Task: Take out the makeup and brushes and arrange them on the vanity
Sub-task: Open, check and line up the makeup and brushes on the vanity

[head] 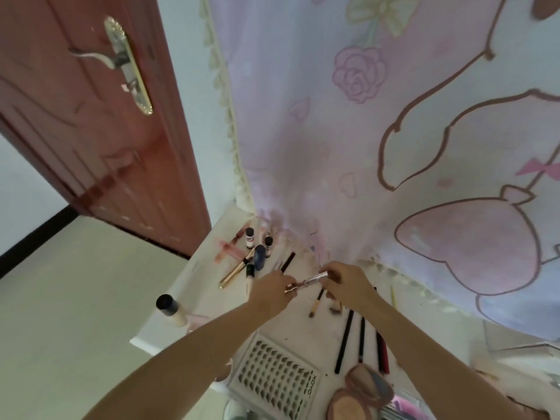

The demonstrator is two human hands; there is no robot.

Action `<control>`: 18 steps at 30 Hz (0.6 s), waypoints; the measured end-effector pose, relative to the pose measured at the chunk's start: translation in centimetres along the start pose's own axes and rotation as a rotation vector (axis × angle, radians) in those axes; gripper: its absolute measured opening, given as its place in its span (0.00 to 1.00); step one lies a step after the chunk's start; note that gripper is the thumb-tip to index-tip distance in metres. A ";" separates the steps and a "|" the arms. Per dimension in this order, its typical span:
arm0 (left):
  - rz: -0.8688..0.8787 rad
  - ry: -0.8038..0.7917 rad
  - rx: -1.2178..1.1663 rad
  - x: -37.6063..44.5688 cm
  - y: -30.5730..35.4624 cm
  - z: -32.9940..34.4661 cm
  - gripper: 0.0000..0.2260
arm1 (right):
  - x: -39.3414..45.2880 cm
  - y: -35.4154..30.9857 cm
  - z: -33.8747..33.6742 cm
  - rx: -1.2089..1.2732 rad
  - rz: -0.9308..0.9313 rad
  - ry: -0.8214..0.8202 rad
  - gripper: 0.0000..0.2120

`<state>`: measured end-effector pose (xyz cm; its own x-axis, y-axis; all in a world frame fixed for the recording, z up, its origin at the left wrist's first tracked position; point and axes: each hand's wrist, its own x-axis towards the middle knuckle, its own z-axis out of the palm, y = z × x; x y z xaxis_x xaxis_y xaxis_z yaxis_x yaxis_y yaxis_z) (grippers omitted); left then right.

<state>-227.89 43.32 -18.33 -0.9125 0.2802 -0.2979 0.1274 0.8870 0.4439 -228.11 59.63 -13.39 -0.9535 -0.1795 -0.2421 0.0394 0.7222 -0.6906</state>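
Note:
Both hands hold one slim silver and rose-gold makeup tube (307, 281) above the white vanity (194, 286). My left hand (271, 294) pinches its lower rose-gold end; my right hand (348, 284) grips its upper silver end. Beneath them lie a small brush with a tan handle (315, 303) and another short brush (335, 307). Three long dark pencils (344, 341) lie side by side nearer me. At the far left of the vanity stand small bottles (249, 237), a dark blue tube (259, 257) and a gold pen (236, 272).
A white lash tray (274, 380) and an open pink compact (360, 392) lie at the near edge. A cream bottle with a dark cap (171, 310) stands at the vanity's left edge. A pink cartoon curtain (394, 131) hangs behind; a red-brown door (91, 116) is at left.

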 end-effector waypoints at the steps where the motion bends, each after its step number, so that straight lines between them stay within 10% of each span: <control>1: -0.023 0.011 -0.037 0.0 -0.3 0.4 0.12 | 0.3 0.2 0.6 -0.009 0.000 0.011 0.06; 9: -0.191 0.182 -0.251 -1.0 -3.2 1.7 0.12 | 3.6 -0.8 2.0 -0.022 -0.018 0.120 0.07; 18: -0.200 0.160 0.145 -3.2 -6.1 2.4 0.14 | 7.2 -3.7 4.2 -0.316 -0.145 0.046 0.10</control>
<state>-224.82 37.88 -22.16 -0.9734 0.0433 -0.2250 -0.0174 0.9652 0.2610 -233.83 52.83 -15.44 -0.9551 -0.2703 -0.1212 -0.1851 0.8639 -0.4684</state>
